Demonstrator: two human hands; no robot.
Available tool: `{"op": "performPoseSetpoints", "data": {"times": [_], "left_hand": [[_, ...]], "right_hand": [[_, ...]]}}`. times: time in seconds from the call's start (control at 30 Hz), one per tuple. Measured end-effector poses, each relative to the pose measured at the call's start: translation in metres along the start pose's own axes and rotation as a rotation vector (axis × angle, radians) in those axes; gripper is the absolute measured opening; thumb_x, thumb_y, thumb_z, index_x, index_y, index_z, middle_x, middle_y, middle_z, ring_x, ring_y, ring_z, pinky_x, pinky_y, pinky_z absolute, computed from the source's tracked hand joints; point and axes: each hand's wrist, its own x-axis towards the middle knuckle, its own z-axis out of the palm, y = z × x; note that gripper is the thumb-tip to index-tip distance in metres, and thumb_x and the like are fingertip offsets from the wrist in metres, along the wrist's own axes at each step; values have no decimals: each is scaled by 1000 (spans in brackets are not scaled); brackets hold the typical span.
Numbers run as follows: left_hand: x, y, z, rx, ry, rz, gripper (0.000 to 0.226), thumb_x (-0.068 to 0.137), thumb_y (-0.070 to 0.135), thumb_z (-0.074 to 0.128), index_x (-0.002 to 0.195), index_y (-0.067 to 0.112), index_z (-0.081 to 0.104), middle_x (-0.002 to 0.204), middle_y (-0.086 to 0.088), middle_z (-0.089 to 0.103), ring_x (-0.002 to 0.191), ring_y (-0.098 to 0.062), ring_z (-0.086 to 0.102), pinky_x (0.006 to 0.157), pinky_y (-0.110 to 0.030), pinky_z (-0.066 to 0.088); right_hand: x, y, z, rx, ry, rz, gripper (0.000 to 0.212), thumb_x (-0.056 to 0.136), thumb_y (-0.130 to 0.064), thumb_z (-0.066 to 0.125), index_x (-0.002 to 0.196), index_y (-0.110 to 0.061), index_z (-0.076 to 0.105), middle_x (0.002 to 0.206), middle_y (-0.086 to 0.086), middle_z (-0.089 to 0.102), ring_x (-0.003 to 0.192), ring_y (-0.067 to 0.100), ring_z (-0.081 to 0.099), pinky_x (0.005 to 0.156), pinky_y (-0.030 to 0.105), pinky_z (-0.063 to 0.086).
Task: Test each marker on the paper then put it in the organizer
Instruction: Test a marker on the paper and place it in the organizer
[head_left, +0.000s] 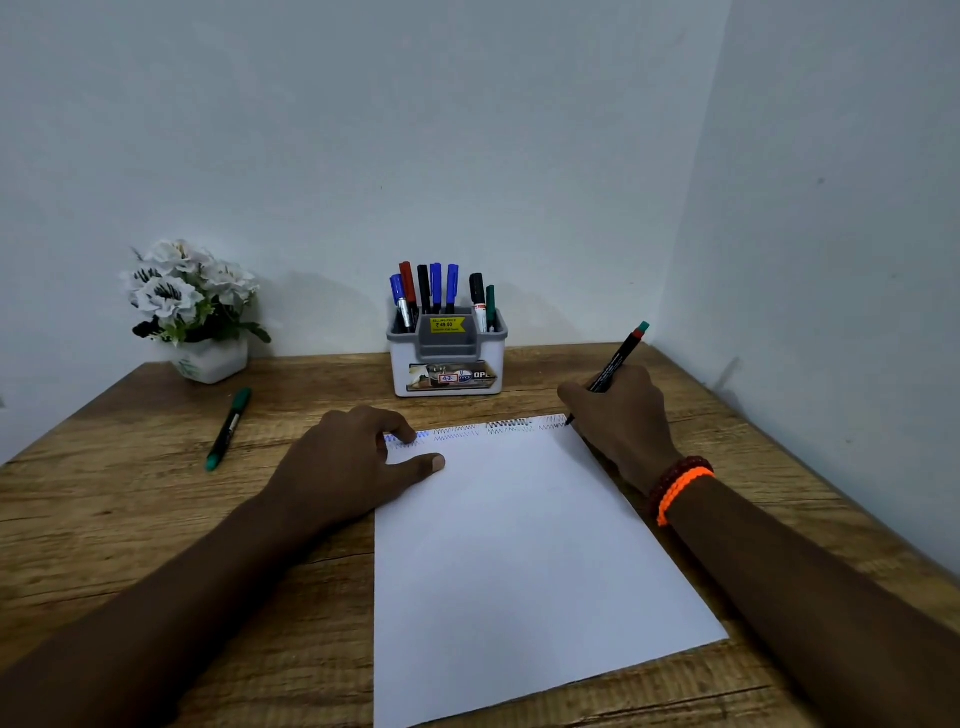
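Mid-test, judging by the scribbles along the top edge: marker (615, 361) gripped pen-fashion in the right hand (621, 415), tip touching the far right corner of the paper (519, 545), cap seemingly posted on its tail. Left hand (358, 457) flat and relaxed, fingers pinning the sheet's top left corner. Next, probably: recap, drop into the organizer (447, 358) at the back of the worktop (156, 519), then fetch the green marker (228, 428) lying left.
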Motion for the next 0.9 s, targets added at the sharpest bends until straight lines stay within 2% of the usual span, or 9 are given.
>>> {"op": "performPoseSetpoints", "data": {"times": [0.37, 0.57, 0.67, 0.8, 0.9], "left_hand": [[0, 2, -3, 19, -27, -13, 58, 73, 80, 61, 110, 37, 72, 78, 16, 51, 78, -7, 58, 63, -26, 41], [-2, 6, -6, 12, -41, -21, 57, 74, 78, 61, 111, 36, 72, 78, 17, 51, 77, -7, 57, 61, -25, 39], [-3, 6, -7, 11, -40, -16, 56, 74, 78, 62, 110, 36, 72, 75, 17, 49, 73, -6, 55, 58, -25, 36], [-7, 7, -10, -38, -17, 0, 44, 80, 72, 63, 105, 37, 72, 69, 15, 51, 65, -5, 53, 54, -25, 33], [-8, 6, -14, -167, 29, 14, 23, 97, 50, 57, 106, 35, 72, 82, 15, 64, 77, -3, 59, 61, -22, 40]], "right_hand": [[2, 0, 0, 13, 6, 26, 30, 88, -28, 73, 90, 1, 67, 85, 13, 73, 74, 24, 70, 52, 27, 42], [1, 0, 0, 35, 20, 36, 30, 87, -28, 72, 86, 2, 68, 80, 14, 74, 70, 29, 72, 56, 32, 53], [2, 0, -2, 89, 44, 58, 29, 87, -28, 72, 83, 1, 69, 74, 12, 73, 59, 26, 67, 53, 35, 53], [5, -1, -5, 203, 52, 63, 26, 88, -29, 70, 82, -4, 72, 74, 11, 75, 58, 24, 66, 57, 37, 57], [3, -7, -6, 284, 45, 63, 16, 89, -25, 72, 85, -9, 73, 74, 8, 76, 61, 22, 67, 56, 40, 59]]}}
